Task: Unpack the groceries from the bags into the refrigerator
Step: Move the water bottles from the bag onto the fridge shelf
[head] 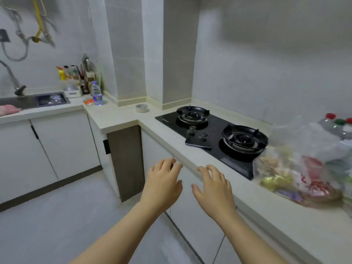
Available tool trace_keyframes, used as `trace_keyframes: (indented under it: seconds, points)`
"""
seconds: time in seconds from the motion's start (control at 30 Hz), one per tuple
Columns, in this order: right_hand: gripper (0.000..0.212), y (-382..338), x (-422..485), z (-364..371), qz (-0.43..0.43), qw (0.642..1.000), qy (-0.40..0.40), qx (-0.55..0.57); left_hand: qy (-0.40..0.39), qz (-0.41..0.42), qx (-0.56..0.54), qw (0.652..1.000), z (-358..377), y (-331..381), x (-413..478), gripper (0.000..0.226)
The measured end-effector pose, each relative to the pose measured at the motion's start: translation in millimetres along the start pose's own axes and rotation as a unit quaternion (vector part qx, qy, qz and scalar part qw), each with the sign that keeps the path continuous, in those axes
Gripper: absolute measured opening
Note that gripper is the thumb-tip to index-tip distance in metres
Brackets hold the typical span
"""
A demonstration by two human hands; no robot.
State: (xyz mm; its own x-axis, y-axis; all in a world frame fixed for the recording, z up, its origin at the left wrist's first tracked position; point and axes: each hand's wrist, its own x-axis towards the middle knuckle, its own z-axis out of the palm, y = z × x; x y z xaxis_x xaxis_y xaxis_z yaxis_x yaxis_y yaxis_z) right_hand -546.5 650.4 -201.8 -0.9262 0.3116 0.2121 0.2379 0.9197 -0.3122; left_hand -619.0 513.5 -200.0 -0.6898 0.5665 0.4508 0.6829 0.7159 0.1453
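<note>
Hands both out ahead, palms down, forearms reaching in from the bottom edge. Left hand [163,180] hangs before the white cabinet door [156,147], grip spread, fingers loose, holding nothing. Right hand [213,189] is just beside it, grip likewise spread and empty, fingertips at the front edge of the desk [285,221]; contact cannot be told. Grocery bags [297,178], clear plastic, lie on the desk at far right, just beside the black two-burner gas hob [219,130]. Contents blurred: red, yellow-green and purple packets. Behind them, plastic bottles [339,126] with red and green caps. Dark flat slab [198,142] lies on the hob's near edge.
</note>
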Motion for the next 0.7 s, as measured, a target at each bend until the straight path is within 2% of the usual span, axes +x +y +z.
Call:
trace_keyframes:
  seconds: [0.23, 0.47, 0.7]
  points:
    - [0.050, 71, -18, -13, 0.094, 0.995, 0.019, -0.009, -0.023, 0.074, -0.073, 0.994, 43, 66, 30, 0.043]
    - [0.049, 138, -7, -36, 0.153, 0.987, 0.053, -0.013, -0.041, 0.115, -0.090, 0.988, 75, 125, 81, 0.044]
    - [0.049, 213, 10, -62, 0.203, 0.975, 0.086, -0.020, 0.002, 0.200, -0.142, 0.969, 116, 189, 135, 0.038]
